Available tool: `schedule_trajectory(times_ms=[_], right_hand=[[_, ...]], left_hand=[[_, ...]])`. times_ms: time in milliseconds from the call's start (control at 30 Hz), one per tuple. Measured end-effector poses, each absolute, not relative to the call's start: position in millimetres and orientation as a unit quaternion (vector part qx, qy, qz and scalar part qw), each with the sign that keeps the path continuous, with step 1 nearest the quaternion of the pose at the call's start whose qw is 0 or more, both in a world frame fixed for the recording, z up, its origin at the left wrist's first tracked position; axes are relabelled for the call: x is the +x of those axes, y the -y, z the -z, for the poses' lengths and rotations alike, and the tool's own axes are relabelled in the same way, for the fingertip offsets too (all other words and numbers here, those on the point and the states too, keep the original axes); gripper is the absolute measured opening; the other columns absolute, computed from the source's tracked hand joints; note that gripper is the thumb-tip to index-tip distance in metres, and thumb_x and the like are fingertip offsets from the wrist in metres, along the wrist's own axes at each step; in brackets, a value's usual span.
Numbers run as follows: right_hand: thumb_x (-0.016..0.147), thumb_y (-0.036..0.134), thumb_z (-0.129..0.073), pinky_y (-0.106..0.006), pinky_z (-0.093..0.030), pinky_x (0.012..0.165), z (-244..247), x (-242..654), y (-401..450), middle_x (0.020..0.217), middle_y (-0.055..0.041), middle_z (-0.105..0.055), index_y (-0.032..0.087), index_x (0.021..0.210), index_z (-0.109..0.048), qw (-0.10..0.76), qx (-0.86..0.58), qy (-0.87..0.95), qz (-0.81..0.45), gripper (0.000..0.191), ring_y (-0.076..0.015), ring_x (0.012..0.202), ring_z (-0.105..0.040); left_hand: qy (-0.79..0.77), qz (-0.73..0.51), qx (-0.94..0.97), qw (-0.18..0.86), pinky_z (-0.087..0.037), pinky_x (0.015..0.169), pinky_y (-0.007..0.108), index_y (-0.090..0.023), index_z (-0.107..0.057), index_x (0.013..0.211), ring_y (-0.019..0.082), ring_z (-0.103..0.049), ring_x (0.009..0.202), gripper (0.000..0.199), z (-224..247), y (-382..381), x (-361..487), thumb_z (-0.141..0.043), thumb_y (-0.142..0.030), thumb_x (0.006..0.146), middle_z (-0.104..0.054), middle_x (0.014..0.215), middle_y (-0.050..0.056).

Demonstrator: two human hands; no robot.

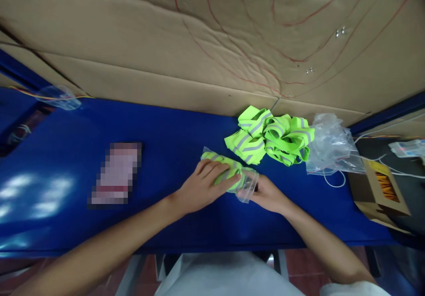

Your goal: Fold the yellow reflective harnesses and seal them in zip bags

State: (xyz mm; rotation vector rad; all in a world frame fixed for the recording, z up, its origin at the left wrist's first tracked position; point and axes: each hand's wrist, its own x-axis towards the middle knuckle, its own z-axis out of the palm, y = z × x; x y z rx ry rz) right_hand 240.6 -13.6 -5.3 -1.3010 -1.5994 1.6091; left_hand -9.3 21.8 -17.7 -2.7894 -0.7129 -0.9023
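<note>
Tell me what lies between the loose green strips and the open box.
In the head view, clear plastic bags and white cord lie between loose strips and box.

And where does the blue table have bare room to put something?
Left of the phone-shaped item, and between it and the hands, the table is bare. Crowded: the right, with green bands, clear bags and a cardboard box.

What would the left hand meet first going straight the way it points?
The clear bag of neon-green strips under the left hand's fingers; past that, probably the loose strip pile, though depth is unclear.
</note>
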Motion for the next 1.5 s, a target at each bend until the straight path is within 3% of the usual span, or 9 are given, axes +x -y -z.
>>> schedule_trajectory(times_ms=[167, 300, 433, 667, 933, 1067, 1200, 1367, 1500], right_hand=[[0.076, 0.045, -0.088, -0.025, -0.053, 0.064, 12, 241, 10, 0.076, 0.0032, -0.063, 0.022, 0.124, -0.066, 0.31, -0.491, 0.54, -0.609, 0.057, -0.013, 0.066, -0.06], [0.082, 0.041, -0.083, -0.024, -0.051, 0.063, 13, 238, 13, 0.078, 0.0033, -0.062, 0.025, 0.127, -0.063, 0.318, -0.497, 0.57, -0.572, 0.053, -0.0129, 0.067, -0.06], [0.087, 0.042, -0.079, -0.025, -0.052, 0.066, 10, 235, 19, 0.081, 0.0012, -0.066, 0.024, 0.126, -0.064, 0.285, -0.507, 0.624, -0.522, 0.045, -0.0145, 0.071, -0.064], [0.09, 0.047, -0.077, -0.025, -0.05, 0.065, 14, 241, 17, 0.08, 0.0011, -0.065, 0.02, 0.127, -0.062, 0.291, -0.49, 0.648, -0.506, 0.048, -0.0142, 0.071, -0.063], [0.092, 0.043, -0.076, -0.037, -0.055, 0.098, 16, 236, 18, 0.124, -0.008, -0.068, 0.024, 0.142, -0.055, 0.348, -0.449, 0.617, -0.544, 0.058, -0.023, 0.111, -0.067], [0.09, 0.042, -0.077, -0.034, -0.054, 0.087, 19, 239, 19, 0.109, -0.0052, -0.067, 0.023, 0.123, -0.062, 0.37, -0.458, 0.622, -0.517, 0.041, -0.0206, 0.097, -0.066], [0.088, 0.04, -0.078, -0.029, -0.051, 0.072, 20, 241, 19, 0.091, -0.0005, -0.064, 0.024, 0.121, -0.06, 0.354, -0.477, 0.645, -0.481, 0.041, -0.0161, 0.077, -0.06], [0.087, 0.039, -0.079, -0.033, -0.055, 0.086, 17, 239, 17, 0.114, -0.0063, -0.07, 0.022, 0.127, -0.061, 0.329, -0.44, 0.661, -0.511, 0.047, -0.0218, 0.097, -0.069], [0.084, 0.044, -0.082, -0.031, -0.057, 0.083, 14, 236, 13, 0.11, -0.0069, -0.074, 0.019, 0.119, -0.068, 0.352, -0.444, 0.646, -0.511, 0.045, -0.0227, 0.095, -0.071]], left_hand=[[0.249, 0.253, -0.934, 0.04, -0.043, 0.106, 0.047, -0.032, -0.056, 0.145, 0.029, -0.059, 0.121, 0.051, 5, -20, -12, -0.069, -0.04, 0.097, -0.065, 0.131, 0.012], [0.293, 0.187, -0.938, 0.011, -0.031, 0.119, 0.062, -0.028, -0.046, 0.155, 0.039, -0.045, 0.145, 0.075, -1, -36, -26, -0.071, -0.057, 0.091, -0.049, 0.156, 0.019], [0.306, 0.157, -0.939, -0.012, -0.027, 0.123, 0.062, -0.022, -0.043, 0.157, 0.038, -0.049, 0.141, 0.082, 9, -50, -32, -0.075, -0.051, 0.087, -0.055, 0.151, 0.019], [0.257, 0.193, -0.946, 0.029, -0.031, 0.119, 0.063, -0.031, -0.043, 0.156, 0.037, -0.052, 0.134, 0.077, 12, -37, -23, -0.075, -0.049, 0.088, -0.057, 0.144, 0.018], [0.247, 0.199, -0.946, 0.064, -0.035, 0.115, 0.06, -0.033, -0.041, 0.155, 0.035, -0.05, 0.132, 0.071, 10, -27, -16, -0.072, -0.04, 0.093, -0.055, 0.14, 0.018], [0.249, 0.223, -0.94, 0.067, -0.034, 0.117, 0.061, -0.033, -0.041, 0.154, 0.034, -0.05, 0.132, 0.067, 12, -24, -14, -0.071, -0.036, 0.094, -0.052, 0.141, 0.017], [0.244, 0.229, -0.94, 0.056, -0.031, 0.118, 0.068, -0.032, -0.04, 0.154, 0.038, -0.046, 0.136, 0.074, 14, -25, -15, -0.076, -0.04, 0.089, -0.049, 0.144, 0.019], [0.225, 0.221, -0.948, 0.031, -0.038, 0.113, 0.064, -0.033, -0.04, 0.154, 0.036, -0.05, 0.13, 0.076, 15, -21, -11, -0.078, -0.037, 0.088, -0.051, 0.141, 0.019], [0.219, 0.232, -0.948, 0.02, -0.041, 0.109, 0.059, -0.031, -0.041, 0.154, 0.035, -0.052, 0.128, 0.075, 15, -17, -8, -0.077, -0.042, 0.089, -0.053, 0.141, 0.019]])
